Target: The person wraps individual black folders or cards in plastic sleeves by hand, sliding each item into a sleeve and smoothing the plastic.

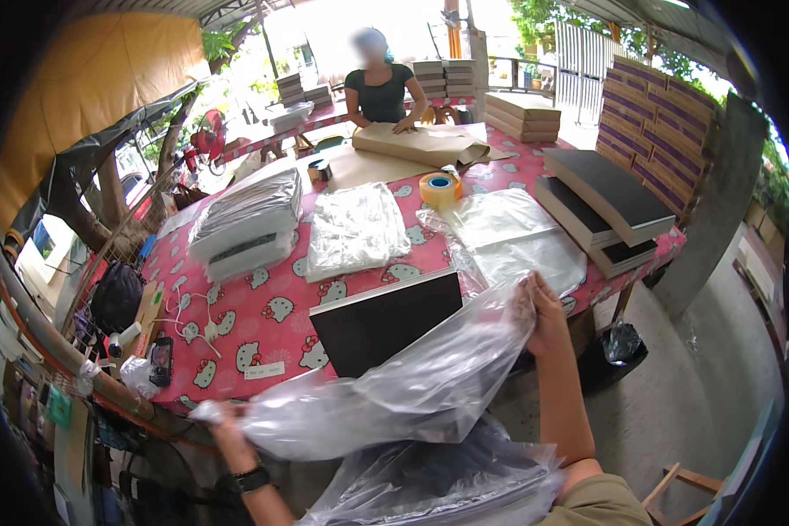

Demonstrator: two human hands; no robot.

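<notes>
A clear plastic bag (pixel 403 386) is stretched between my two hands, above the near edge of the table. My left hand (pixel 226 430), somewhat blurred, grips one end at the lower left. My right hand (pixel 543 311) pinches the other end, raised higher at the right. Behind the bag a thick black-covered book (pixel 377 320) with a pale spine edge lies on the table, its near right part hidden by the plastic. Below, close to my body, more clear plastic (pixel 438 473) covers something dark that I cannot make out.
The pink patterned table (pixel 228 337) bears a plastic-wrapped stack (pixel 245 219), flat clear bags (pixel 355 230), a tape roll (pixel 440 188) and stacked black books (pixel 609 197). Across it, a person (pixel 384 92) handles brown paper (pixel 421 145). Boxes (pixel 653 131) stand at right.
</notes>
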